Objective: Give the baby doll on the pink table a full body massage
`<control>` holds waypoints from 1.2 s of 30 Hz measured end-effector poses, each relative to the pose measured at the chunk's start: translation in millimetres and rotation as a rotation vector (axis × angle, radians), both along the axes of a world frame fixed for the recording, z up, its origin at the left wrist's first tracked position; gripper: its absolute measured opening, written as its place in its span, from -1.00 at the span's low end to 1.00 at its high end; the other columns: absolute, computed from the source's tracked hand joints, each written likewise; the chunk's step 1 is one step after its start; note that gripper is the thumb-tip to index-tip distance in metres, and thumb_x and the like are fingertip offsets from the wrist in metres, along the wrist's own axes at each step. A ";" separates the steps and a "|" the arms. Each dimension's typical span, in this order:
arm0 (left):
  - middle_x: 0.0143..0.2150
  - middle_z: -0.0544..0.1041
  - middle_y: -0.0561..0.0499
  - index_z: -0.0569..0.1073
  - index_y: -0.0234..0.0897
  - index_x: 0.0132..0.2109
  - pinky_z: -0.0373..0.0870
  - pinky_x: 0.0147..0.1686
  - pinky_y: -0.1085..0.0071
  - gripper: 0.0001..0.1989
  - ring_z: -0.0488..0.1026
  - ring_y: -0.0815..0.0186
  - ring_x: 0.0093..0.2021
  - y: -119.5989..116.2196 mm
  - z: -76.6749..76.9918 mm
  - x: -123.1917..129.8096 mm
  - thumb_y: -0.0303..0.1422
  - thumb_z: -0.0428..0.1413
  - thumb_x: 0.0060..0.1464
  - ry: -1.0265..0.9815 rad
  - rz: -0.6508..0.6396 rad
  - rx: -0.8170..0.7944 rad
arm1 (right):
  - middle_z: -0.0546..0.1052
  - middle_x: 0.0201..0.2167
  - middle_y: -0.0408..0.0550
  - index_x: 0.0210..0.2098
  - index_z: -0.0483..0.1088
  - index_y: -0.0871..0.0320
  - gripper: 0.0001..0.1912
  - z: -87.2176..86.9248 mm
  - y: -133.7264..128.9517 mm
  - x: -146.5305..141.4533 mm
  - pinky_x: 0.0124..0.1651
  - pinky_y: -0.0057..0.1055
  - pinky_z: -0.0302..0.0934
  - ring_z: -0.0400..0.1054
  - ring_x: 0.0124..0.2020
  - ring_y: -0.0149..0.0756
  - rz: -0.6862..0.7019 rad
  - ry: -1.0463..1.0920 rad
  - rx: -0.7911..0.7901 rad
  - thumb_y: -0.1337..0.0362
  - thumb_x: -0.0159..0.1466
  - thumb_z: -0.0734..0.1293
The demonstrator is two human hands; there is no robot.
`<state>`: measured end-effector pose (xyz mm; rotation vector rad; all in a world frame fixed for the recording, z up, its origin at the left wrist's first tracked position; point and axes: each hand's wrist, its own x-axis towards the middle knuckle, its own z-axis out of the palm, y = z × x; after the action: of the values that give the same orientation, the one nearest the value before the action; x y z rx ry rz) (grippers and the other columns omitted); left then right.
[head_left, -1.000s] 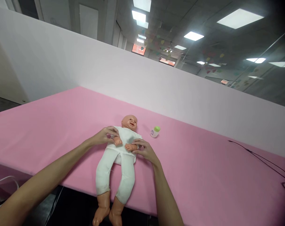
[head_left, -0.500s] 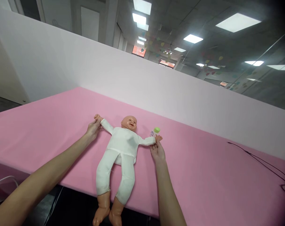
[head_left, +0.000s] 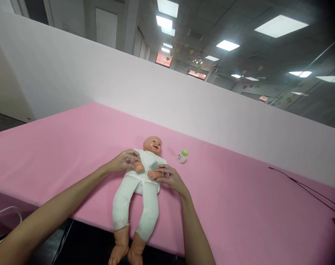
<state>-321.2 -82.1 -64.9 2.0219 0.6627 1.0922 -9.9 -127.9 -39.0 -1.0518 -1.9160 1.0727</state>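
A baby doll (head_left: 142, 180) in a white top and leggings lies face up on the pink table, its bare feet past the front edge. Both of its forearms are folded over the belly. My left hand (head_left: 125, 161) is closed round the doll's arm on the left, near the wrist. Round the other arm, also by the wrist, my right hand (head_left: 170, 176) has its thumb and fingers closed. A small clear bottle (head_left: 182, 156) with a green cap is beside the doll's shoulder, to the right, touched by neither hand.
The pink table (head_left: 225, 191) runs along a white partition (head_left: 156, 95). A thin black cable (head_left: 297, 181) lies at the table's right. A white cable (head_left: 9, 209) hangs near the front left edge.
Both hands have moved inward, bringing the doll's arms from stretched out sideways to folded over its belly. The bottle, partly hidden before, now shows whole.
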 end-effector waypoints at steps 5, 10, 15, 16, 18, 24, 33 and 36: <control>-0.08 0.62 -0.10 0.63 -0.22 -0.14 0.45 -0.05 0.23 -0.71 0.53 0.12 -0.07 9.8 3.2 -2.4 -0.16 0.35 0.03 -0.336 0.353 -0.237 | 0.60 0.10 0.04 -0.08 0.62 0.04 -0.56 -7.8 18.2 15.4 0.12 -0.14 0.34 0.45 0.11 -0.04 -0.357 0.498 -0.032 0.06 0.08 0.59; 0.09 0.54 -0.16 0.34 -0.19 0.28 0.49 -0.07 0.25 -0.37 0.52 0.12 0.03 27.8 -11.5 -22.0 -0.09 0.23 0.13 -0.527 0.808 -0.410 | 0.63 -0.07 0.03 -0.04 0.51 0.14 -0.45 -32.1 38.8 47.8 -0.15 -0.31 0.42 0.52 -0.14 -0.17 -0.853 0.706 -0.218 0.00 0.04 0.52; -0.07 0.60 -0.17 0.45 -0.26 0.14 0.42 -0.13 0.19 -0.52 0.52 0.01 -0.06 33.0 -21.4 -50.8 -0.05 0.09 0.21 0.154 1.065 -0.278 | 0.62 -0.13 0.08 -0.05 0.48 0.19 -0.47 -51.1 40.6 83.9 -0.21 -0.34 0.37 0.51 -0.18 -0.14 -1.176 0.228 -0.128 0.03 0.05 0.44; -0.15 0.61 -0.18 0.50 -0.28 0.04 0.40 -0.15 0.16 -0.55 0.51 -0.03 -0.09 33.2 -22.3 -54.2 -0.04 0.06 0.22 0.277 1.098 -0.258 | 0.62 -0.14 0.09 -0.10 0.50 0.18 -0.53 -52.2 38.7 88.0 -0.18 -0.32 0.36 0.51 -0.16 -0.12 -1.182 0.102 -0.108 0.05 0.07 0.42; -0.22 0.60 -0.24 0.56 -0.30 -0.12 0.37 -0.15 0.12 -0.56 0.48 -0.12 -0.07 34.0 -24.4 -57.7 -0.02 0.00 0.24 0.474 1.158 -0.224 | 0.63 -0.18 0.09 -0.23 0.53 0.16 -0.67 -52.3 34.5 91.7 -0.15 -0.30 0.32 0.50 -0.17 -0.10 -1.135 -0.094 -0.090 0.08 0.12 0.36; -0.10 0.55 -0.41 0.63 -0.40 -0.15 0.35 -0.11 0.05 -0.51 0.41 -0.22 0.00 36.9 -33.0 -58.1 -0.10 -0.04 0.24 0.719 1.283 -0.097 | 0.62 -0.30 0.09 -0.35 0.54 0.12 -0.65 -49.4 27.0 85.7 -0.27 -0.28 0.20 0.45 -0.26 -0.07 -1.070 -0.436 -0.042 0.11 0.27 0.17; 0.23 0.50 -0.22 0.49 -0.29 0.23 0.25 0.31 0.01 -0.55 0.37 0.01 0.26 6.8 12.1 14.6 -0.19 0.01 0.33 0.015 0.862 0.263 | 0.58 0.05 0.19 0.09 0.48 0.23 -0.50 -32.7 36.8 73.6 0.06 -0.22 0.26 0.44 0.05 -0.02 -1.044 -0.264 0.202 0.09 0.29 0.20; 0.24 0.54 -0.12 0.57 -0.19 0.14 0.21 0.38 0.03 -0.61 0.37 0.04 0.32 1.9 38.0 85.5 -0.12 0.09 0.30 -0.144 0.298 0.111 | 0.57 0.03 0.20 0.10 0.46 0.23 -0.50 -15.8 50.7 64.8 0.09 -0.16 0.27 0.42 0.04 0.00 -0.987 -0.291 0.261 0.11 0.30 0.19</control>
<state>-235.7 -80.2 -26.9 1.9549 0.8639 1.4625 54.9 -77.3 -54.8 -1.7654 -1.3542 0.1125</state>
